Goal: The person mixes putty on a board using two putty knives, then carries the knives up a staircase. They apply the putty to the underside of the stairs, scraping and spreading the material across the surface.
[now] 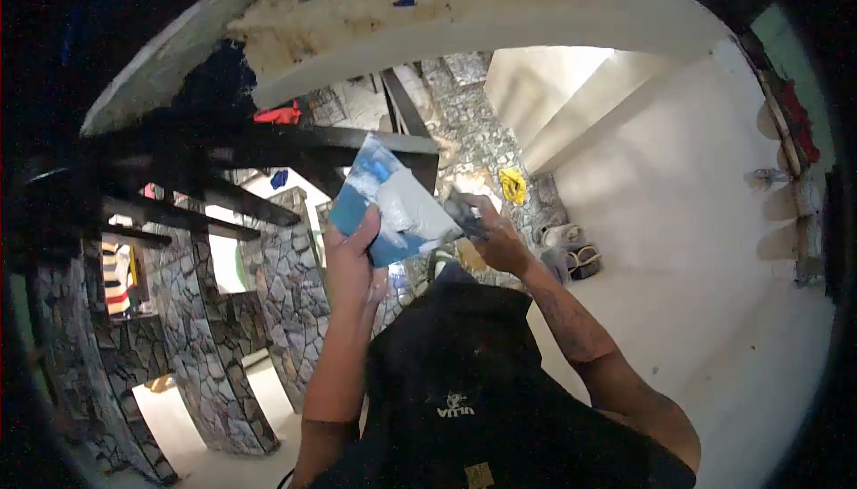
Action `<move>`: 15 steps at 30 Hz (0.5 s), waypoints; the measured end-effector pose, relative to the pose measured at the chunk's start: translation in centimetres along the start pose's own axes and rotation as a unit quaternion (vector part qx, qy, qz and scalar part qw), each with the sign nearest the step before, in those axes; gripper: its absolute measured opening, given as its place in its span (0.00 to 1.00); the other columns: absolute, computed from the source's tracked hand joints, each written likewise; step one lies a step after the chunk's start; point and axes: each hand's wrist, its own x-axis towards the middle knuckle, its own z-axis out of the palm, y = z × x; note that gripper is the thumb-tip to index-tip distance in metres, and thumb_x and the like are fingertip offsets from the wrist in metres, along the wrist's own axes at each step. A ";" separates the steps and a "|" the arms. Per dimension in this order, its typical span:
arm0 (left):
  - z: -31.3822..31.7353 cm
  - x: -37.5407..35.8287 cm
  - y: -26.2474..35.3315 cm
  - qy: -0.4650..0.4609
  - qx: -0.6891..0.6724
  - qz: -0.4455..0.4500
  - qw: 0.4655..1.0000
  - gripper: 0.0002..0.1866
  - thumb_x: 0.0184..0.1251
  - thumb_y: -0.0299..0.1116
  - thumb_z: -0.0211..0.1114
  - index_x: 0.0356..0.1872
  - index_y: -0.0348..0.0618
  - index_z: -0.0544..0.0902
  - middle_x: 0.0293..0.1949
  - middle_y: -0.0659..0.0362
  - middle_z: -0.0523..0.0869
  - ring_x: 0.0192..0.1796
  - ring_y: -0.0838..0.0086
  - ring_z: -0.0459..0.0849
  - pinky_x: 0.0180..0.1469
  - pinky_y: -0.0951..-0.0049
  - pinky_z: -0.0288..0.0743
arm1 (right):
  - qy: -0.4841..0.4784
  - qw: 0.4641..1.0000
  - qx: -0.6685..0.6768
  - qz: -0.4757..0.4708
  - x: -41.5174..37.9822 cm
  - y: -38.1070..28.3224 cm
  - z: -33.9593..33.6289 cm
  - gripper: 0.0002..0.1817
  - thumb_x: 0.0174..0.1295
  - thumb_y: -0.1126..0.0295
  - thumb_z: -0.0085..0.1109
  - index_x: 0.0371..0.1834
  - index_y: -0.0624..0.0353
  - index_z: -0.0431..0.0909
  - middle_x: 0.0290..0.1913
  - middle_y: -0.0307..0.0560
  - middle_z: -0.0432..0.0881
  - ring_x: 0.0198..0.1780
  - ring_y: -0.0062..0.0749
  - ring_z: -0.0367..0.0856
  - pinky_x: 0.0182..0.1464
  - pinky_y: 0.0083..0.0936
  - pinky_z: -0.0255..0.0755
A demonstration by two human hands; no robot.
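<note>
A flat blue board (pixel 355 212), partly covered with white paste (pixel 412 208), is tilted in front of my body. My left hand (pixel 353 243) grips its lower left edge, thumb on top of the face. On the other side, my right hand (pixel 495 234) is closed around a dark tool (pixel 464 212), whose end is beside the board's right corner. The tool's exact shape is blurred.
Dark beams (pixel 330 139) stretch across the left. Below lies a stone-patterned floor with a yellow item (pixel 512 185), a bag-like object (pixel 585 261) and a red cloth (pixel 278 114). A stained, peeling surface (pixel 357 11) arches overhead; a pale wall (pixel 678 221) curves at right.
</note>
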 end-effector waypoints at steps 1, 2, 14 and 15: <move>0.6 0.0 0.6 -0.018 -0.008 0.002 1.000 0.17 0.58 0.25 0.62 0.48 0.36 0.73 0.40 0.59 0.79 0.40 0.74 0.78 0.45 0.74 0.73 | 0.023 0.988 0.046 0.143 -1.0 1.9 0.2 0.34 0.53 0.69 0.59 0.63 0.52 0.55 0.51 0.52 0.73 0.47 0.42 0.77 0.49 0.30 0.71; 0.2 0.3 0.5 -0.007 -0.002 0.000 1.000 0.16 0.58 0.25 0.62 0.48 0.36 0.73 0.40 0.59 0.79 0.41 0.74 0.78 0.46 0.73 0.73 | 0.017 0.941 0.241 0.236 -1.6 3.9 -0.2 0.41 0.48 0.63 0.65 0.65 0.54 0.52 0.51 0.47 0.74 0.49 0.37 0.76 0.50 0.30 0.71; -8.1 1.4 -8.2 -0.077 0.026 -0.133 0.988 0.19 0.62 0.36 0.59 0.53 0.40 0.71 0.44 0.56 0.79 0.41 0.66 0.81 0.43 0.63 0.78 | 0.312 0.841 0.439 0.050 -9.2 12.8 -2.5 0.11 0.51 0.68 0.62 0.36 0.61 0.78 0.39 0.51 0.81 0.39 0.42 0.80 0.45 0.35 0.73; -8.2 1.5 -8.5 -0.078 0.035 -0.144 0.986 0.19 0.63 0.36 0.58 0.52 0.39 0.71 0.43 0.56 0.80 0.41 0.66 0.81 0.43 0.64 0.78 | 0.317 0.778 0.528 0.126 -8.3 9.2 -4.3 0.12 0.51 0.71 0.61 0.39 0.63 0.77 0.41 0.51 0.80 0.41 0.42 0.80 0.47 0.37 0.73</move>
